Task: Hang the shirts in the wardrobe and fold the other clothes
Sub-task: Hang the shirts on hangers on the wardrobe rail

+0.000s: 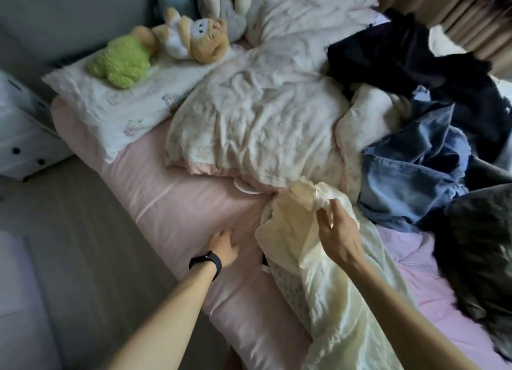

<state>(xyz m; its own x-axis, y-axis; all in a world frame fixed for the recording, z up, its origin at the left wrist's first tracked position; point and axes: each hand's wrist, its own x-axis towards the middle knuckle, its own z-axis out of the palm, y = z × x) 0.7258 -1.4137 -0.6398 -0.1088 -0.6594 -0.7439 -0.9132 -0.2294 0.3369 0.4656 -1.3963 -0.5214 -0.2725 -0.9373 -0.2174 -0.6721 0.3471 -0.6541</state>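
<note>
Right hand [336, 236] grasps the pale yellow garment [288, 225] by its far edge. Left hand [223, 247] is released, fingers extended, resting on the pink sheet [177, 192].
The garment lies at the near right of the bed, with its far edge pinched and raised off the sheet and its length trailing toward the near side. Step in hand, as judged: one piece is being singled out for sorting. Whether it is a shirt cannot be told from its bunched state. The next move calls for the left hand to take a second point on the raised edge and spread the cloth open. A shirt goes to the wardrobe, which is not in view; anything else is folded on the bare sheet at left. The denim piece [410, 170] and dark garments [401, 54] are heaped at the right, unsorted, so the task appears to be at an early stage.
</note>
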